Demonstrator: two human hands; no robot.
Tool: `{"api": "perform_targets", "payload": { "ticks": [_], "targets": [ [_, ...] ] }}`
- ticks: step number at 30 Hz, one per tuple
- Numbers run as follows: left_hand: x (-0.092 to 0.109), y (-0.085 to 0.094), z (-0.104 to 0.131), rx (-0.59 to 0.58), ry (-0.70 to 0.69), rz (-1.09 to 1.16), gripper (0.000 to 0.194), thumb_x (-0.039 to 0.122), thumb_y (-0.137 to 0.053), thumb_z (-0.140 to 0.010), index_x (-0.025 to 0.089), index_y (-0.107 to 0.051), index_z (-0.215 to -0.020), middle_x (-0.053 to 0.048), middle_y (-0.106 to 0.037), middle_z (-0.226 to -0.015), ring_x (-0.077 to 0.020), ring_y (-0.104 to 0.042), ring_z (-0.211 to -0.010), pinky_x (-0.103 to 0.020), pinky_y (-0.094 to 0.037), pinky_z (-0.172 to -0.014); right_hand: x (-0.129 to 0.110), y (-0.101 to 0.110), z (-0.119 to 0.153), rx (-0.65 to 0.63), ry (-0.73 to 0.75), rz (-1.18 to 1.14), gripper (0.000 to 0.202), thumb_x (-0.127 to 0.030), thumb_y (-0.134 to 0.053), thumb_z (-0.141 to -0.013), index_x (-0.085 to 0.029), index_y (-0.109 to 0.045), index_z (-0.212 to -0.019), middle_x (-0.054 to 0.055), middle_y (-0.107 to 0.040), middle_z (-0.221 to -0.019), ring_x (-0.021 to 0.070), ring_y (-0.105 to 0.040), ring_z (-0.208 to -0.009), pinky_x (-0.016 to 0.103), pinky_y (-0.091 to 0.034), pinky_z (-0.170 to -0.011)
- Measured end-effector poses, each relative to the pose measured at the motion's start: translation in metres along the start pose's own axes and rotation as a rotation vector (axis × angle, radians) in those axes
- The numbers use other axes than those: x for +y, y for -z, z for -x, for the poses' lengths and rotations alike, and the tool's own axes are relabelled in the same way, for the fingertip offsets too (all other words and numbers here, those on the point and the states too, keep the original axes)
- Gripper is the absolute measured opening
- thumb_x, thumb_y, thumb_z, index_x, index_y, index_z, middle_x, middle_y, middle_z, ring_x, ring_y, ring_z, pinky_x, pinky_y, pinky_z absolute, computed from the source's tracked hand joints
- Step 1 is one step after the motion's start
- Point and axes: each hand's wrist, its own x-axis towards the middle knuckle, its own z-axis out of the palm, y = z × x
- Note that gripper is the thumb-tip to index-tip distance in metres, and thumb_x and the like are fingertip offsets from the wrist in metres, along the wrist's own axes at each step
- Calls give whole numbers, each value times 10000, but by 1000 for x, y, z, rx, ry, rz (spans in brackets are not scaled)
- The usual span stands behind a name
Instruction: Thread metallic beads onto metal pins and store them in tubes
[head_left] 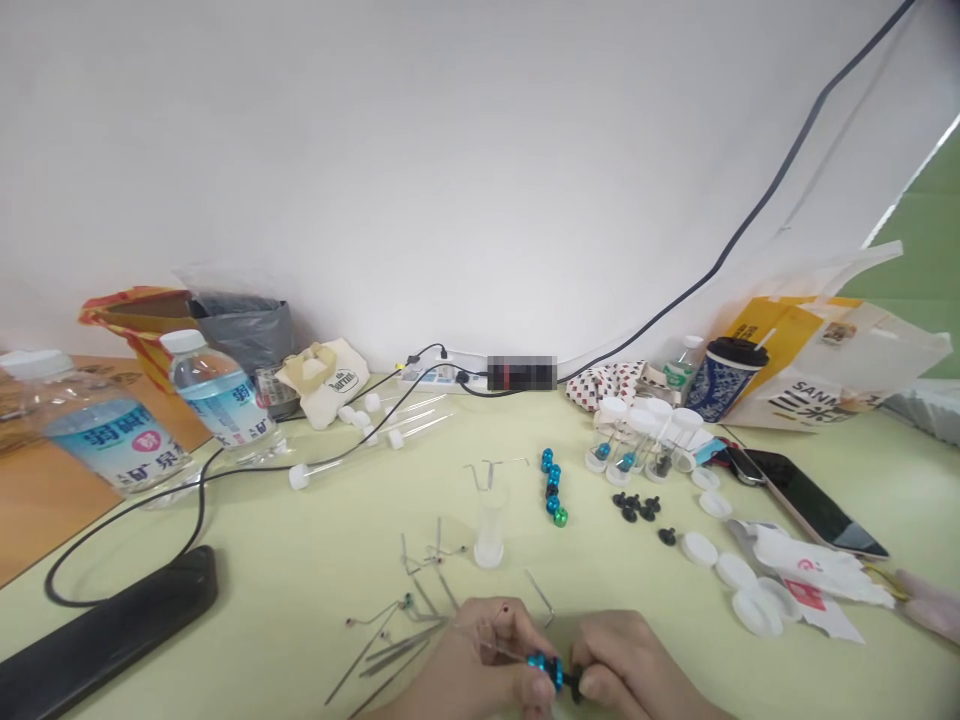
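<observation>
Near the bottom edge, my left hand is closed on a small shiny blue cylindrical piece with a dark band. A thin rod appears to run from it back across the fingers. My right hand pinches a black stemmed piece against the blue piece's right end; whether the two are joined I cannot tell. Several thin metal rods, some with bent or beaded ends, lie beside my left hand. Beyond my hands a translucent tube stands upright with bent rods in its top. A lone bent rod lies above my hands.
A row of blue, black and green pieces lies right of the tube, beside black stemmed pieces. Clear jars, white lids and a phone are rightward. Bottles, a cable and a black slab-shaped device are left.
</observation>
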Motion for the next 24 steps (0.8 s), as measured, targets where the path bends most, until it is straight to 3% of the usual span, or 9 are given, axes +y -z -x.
{"api": "perform_targets", "payload": {
  "ticks": [3,6,9,13,16,24],
  "targets": [
    [0,-1,2,23,-28,46,324,287,-861,-551,114,-633,-703,-30,-662,-615,-135,-607,-521,-255,-477,-541,-3,2,-1,19,-18,-57,650,-757,-243,-841,-184,-547,-799,22,-574,-647,119,-492,-542,210,-378,-501],
    [-1,-1,4,47,-53,65,309,277,-853,-576,107,-642,-725,-36,-671,-653,-120,-607,-536,-241,-477,-554,-5,0,-1,49,-53,-82,526,-692,-418,-835,-182,-547,-829,30,-599,-690,106,-497,-538,197,-376,-485],
    [-2,0,2,40,-44,83,321,277,-864,-554,113,-638,-712,-30,-668,-638,-123,-602,-538,-244,-482,-552,-3,-3,-1,58,-10,-36,428,-577,-407,-903,-190,-572,-825,44,-633,-711,115,-550,-592,201,-403,-539],
    [-4,6,-3,-26,-20,75,370,317,-883,-510,112,-638,-696,-30,-664,-591,-126,-599,-502,-229,-458,-522,6,-8,1,85,-20,10,479,-651,-427,-860,-206,-585,-778,15,-614,-630,107,-513,-521,197,-370,-488],
    [-5,10,-5,-76,-27,70,369,372,-854,-565,100,-676,-739,-42,-673,-606,-124,-614,-529,-217,-450,-537,13,-13,3,93,-42,41,471,-664,-455,-837,-218,-590,-771,-10,-575,-589,98,-470,-492,189,-344,-465],
    [0,6,2,-4,60,106,301,309,-873,-542,115,-733,-726,-36,-691,-648,-69,-579,-541,-165,-401,-539,20,-25,1,173,-2,25,721,-760,-102,-842,-205,-466,-559,-6,-395,-420,108,-302,-391,243,-222,-379]
  ]
}}
